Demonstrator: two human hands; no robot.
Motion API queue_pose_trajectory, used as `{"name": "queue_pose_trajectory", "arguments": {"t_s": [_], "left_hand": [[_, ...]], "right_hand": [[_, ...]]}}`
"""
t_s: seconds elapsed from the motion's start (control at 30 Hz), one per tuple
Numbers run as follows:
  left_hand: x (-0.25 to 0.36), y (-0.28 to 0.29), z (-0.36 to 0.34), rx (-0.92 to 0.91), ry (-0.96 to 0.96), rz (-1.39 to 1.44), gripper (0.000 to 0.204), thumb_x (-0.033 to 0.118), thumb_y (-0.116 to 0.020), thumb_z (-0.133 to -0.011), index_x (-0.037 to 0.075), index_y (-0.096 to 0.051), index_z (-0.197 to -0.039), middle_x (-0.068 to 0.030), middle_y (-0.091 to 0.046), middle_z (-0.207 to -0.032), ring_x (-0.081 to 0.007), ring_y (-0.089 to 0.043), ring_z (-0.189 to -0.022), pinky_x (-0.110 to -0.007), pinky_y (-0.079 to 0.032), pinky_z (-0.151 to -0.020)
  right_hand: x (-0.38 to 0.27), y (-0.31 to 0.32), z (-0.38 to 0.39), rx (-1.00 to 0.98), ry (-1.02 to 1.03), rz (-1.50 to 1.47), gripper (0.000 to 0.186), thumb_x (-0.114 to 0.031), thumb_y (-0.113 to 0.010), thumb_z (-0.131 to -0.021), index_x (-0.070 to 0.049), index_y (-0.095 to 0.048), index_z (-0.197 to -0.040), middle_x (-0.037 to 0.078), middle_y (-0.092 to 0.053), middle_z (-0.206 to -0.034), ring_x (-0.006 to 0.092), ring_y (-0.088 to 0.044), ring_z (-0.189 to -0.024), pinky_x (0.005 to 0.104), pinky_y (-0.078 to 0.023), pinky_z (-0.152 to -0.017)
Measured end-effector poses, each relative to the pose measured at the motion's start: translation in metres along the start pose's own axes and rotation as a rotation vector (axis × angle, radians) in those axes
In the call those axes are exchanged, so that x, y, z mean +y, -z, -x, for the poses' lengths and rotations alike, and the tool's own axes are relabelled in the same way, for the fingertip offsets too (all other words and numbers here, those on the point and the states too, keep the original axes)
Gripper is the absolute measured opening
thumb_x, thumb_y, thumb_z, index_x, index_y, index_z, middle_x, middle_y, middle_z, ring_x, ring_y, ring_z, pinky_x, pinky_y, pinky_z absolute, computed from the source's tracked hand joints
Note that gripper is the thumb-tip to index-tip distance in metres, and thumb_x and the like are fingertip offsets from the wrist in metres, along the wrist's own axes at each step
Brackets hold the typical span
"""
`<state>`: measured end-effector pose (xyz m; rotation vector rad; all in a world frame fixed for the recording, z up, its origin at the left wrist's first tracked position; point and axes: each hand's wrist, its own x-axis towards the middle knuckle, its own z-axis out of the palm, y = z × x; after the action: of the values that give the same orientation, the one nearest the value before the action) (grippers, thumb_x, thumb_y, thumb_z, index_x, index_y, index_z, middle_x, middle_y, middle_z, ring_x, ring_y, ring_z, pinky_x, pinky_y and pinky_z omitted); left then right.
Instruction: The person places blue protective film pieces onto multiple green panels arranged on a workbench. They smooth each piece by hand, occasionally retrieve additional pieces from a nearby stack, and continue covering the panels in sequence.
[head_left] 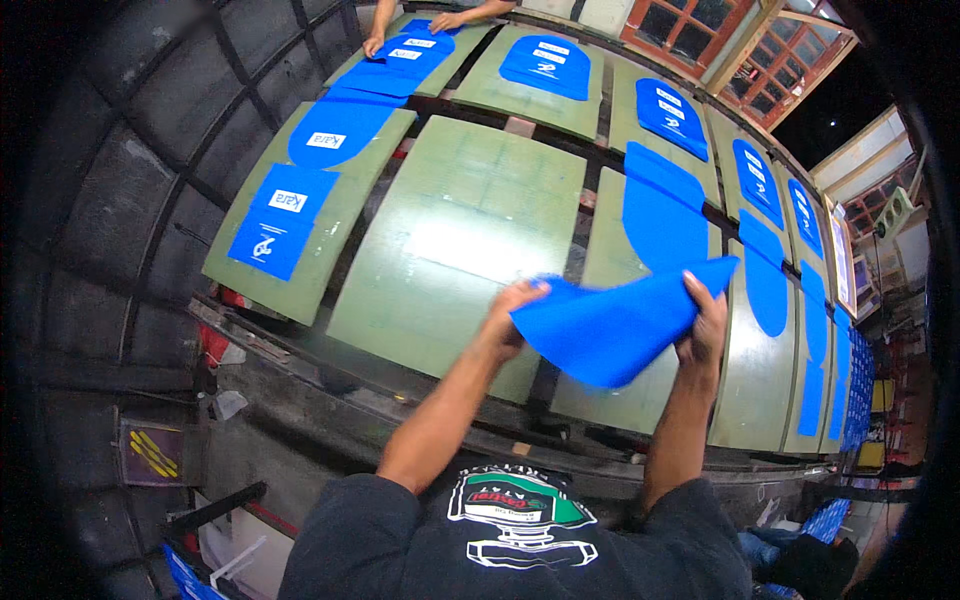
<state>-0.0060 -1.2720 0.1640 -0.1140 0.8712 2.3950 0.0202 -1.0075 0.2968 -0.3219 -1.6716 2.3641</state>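
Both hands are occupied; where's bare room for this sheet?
Bare: the green board between the front-left printed piece and the held sheet. Crowded: the far-left corner, with a blue cutout and a co-worker's hands.

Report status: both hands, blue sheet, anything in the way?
Left hand and right hand gripping blue sheet. Sheet bowed, held above green boards. Co-worker's hands at far-left board, away from it.
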Motion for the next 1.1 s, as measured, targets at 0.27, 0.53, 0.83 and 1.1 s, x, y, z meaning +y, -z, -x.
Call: {"name": "queue_pose_trajectory", "arguments": {"t_s": [0.27,0.53,0.83,1.1], "left_hand": [[0.142,0.048,0.102,0.22,-0.525,-0.135,0.03,0.013,-0.059,-0.099,0.0,-0.052,-0.125,-0.0148,-0.066,-0.114,-0.0215,-0.067,-0.099,-0.036,-0.056,-0.089],[0.047,0.195,0.093,0.682,-0.395,-0.202,0.022,0.009,-0.059,-0.099,0.0,-0.058,-0.118,-0.0129,-0.065,-0.114,-0.0196,-0.064,-0.101,-0.035,-0.051,-0.091],[0.013,0.225,0.097,0.828,-0.263,-0.288,0.018,0.007,-0.066,-0.092,-0.002,-0.065,-0.108,-0.0101,-0.07,-0.101,-0.0199,-0.066,-0.085,-0.035,-0.052,-0.081],[0.009,0.176,0.117,0.802,-0.198,-0.209,0.018,0.014,-0.071,-0.091,0.002,-0.065,-0.104,-0.0106,-0.07,-0.1,-0.0209,-0.068,-0.087,-0.038,-0.055,-0.073]], "right_hand": [[0.038,-0.111,0.035,-0.127,0.05,0.022,0.058,-0.007,-0.075,-0.081,0.004,-0.05,-0.131,0.016,-0.065,-0.118,0.0258,-0.066,-0.102,0.039,-0.054,-0.093],[0.285,-0.021,0.032,0.186,-0.199,0.457,0.027,-0.015,-0.082,-0.081,0.0,-0.067,-0.098,0.008,-0.07,-0.085,0.0163,-0.065,-0.076,0.034,-0.052,-0.068],[0.297,-0.02,0.05,0.153,0.054,1.002,0.028,-0.024,-0.081,-0.077,0.0,-0.068,-0.077,0.015,-0.068,-0.071,0.0207,-0.065,-0.065,0.0375,-0.05,-0.064],[0.29,0.01,0.037,0.051,0.013,1.117,0.034,-0.034,-0.07,-0.087,-0.001,-0.07,-0.08,0.02,-0.069,-0.079,0.0382,-0.067,-0.073,0.0471,-0.05,-0.069]]}}
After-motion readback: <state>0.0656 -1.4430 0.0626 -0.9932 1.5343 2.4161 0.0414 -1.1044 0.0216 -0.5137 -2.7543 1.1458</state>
